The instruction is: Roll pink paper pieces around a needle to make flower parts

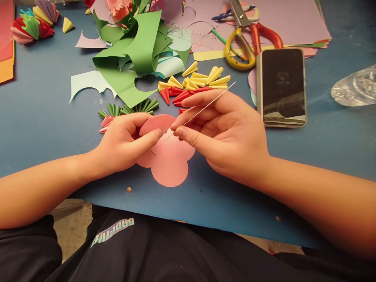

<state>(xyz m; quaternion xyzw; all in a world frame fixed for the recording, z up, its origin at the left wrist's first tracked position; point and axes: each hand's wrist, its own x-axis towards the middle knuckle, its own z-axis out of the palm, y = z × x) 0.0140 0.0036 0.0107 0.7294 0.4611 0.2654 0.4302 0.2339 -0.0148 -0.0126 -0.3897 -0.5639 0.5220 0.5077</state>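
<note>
My left hand [126,139] pinches a pink paper flower [170,168] with rounded petals by its left side, thumb on top. One petal at the upper left stands folded up. In my right hand [226,135] a thin pale stick [207,105] is pinched between thumb and fingers. Its lower tip points at the flower's middle, close to my left thumb; whether it touches the paper I cannot tell. Just beyond my hands lie small rolled paper cones: green [147,105], red [182,96] and yellow [211,76].
Green paper offcuts [143,43] pile up at the back. Scissors [246,35] with yellow and red handles lie behind a phone [282,88] on the right. A clear plastic object [355,86] is at the far right. Finished-looking paper cone clusters [32,27] sit at upper left.
</note>
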